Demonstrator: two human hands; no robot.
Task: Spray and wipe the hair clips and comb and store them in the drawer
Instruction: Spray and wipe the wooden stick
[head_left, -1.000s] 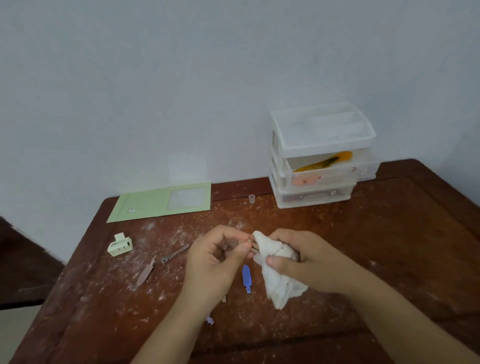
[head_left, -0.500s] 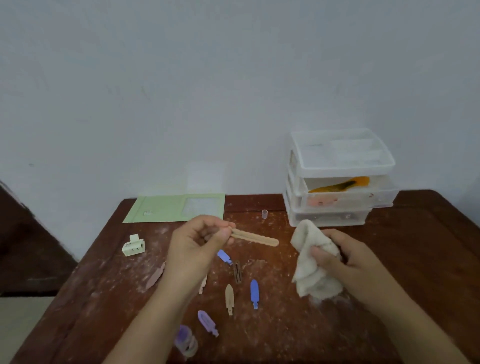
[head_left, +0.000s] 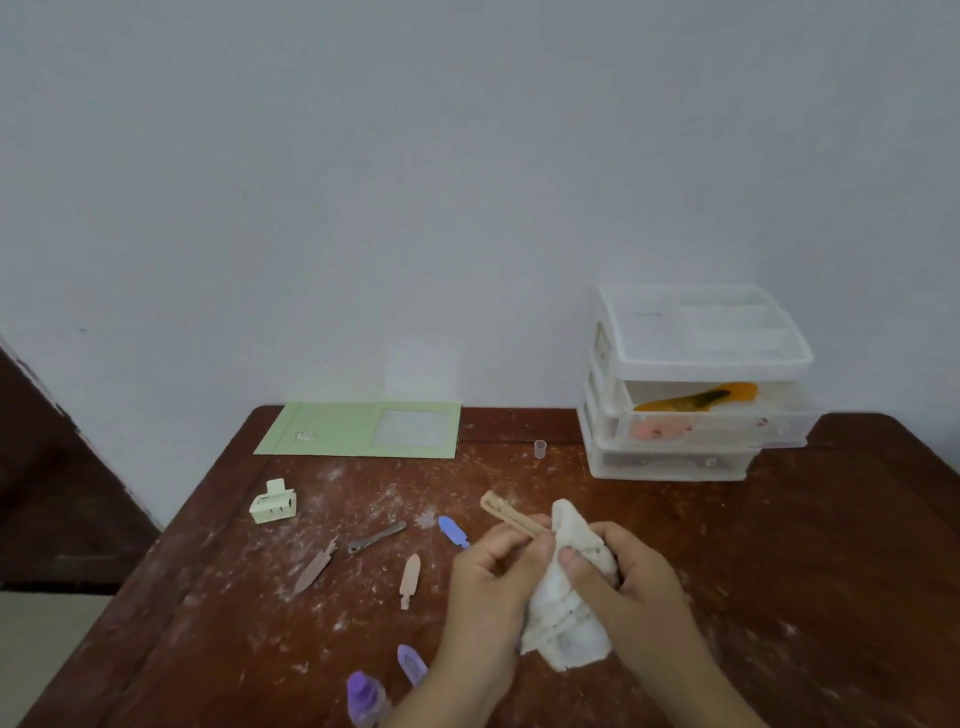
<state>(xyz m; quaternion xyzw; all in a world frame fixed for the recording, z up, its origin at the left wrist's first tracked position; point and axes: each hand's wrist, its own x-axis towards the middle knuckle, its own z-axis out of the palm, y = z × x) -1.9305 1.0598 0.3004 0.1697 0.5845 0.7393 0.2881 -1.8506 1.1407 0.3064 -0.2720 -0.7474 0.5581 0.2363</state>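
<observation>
My left hand (head_left: 491, 577) pinches a long beige hair clip (head_left: 506, 514) whose free end points up and left. My right hand (head_left: 623, 571) grips a white cloth (head_left: 563, 618) wrapped over the clip's near end. Loose on the table lie a blue clip (head_left: 453, 531), a beige clip (head_left: 410, 579), a brown clip (head_left: 315, 567), a grey clip (head_left: 376, 537), a purple clip (head_left: 411, 665) and a cream claw clip (head_left: 273, 503). A purple-capped spray bottle (head_left: 365, 699) stands at the front edge. The clear drawer unit (head_left: 691, 384) stands at the back right, its middle drawer pulled out with an orange comb (head_left: 698, 397) inside.
A green card folder (head_left: 358, 430) lies at the back of the dusty wooden table (head_left: 805, 545). A small clear cap (head_left: 540, 449) stands left of the drawer unit. The wall rises right behind the table.
My hands came back together: the cloth in my right hand moved left onto the beige clip, which my left hand lowered. The view shifted slightly.
</observation>
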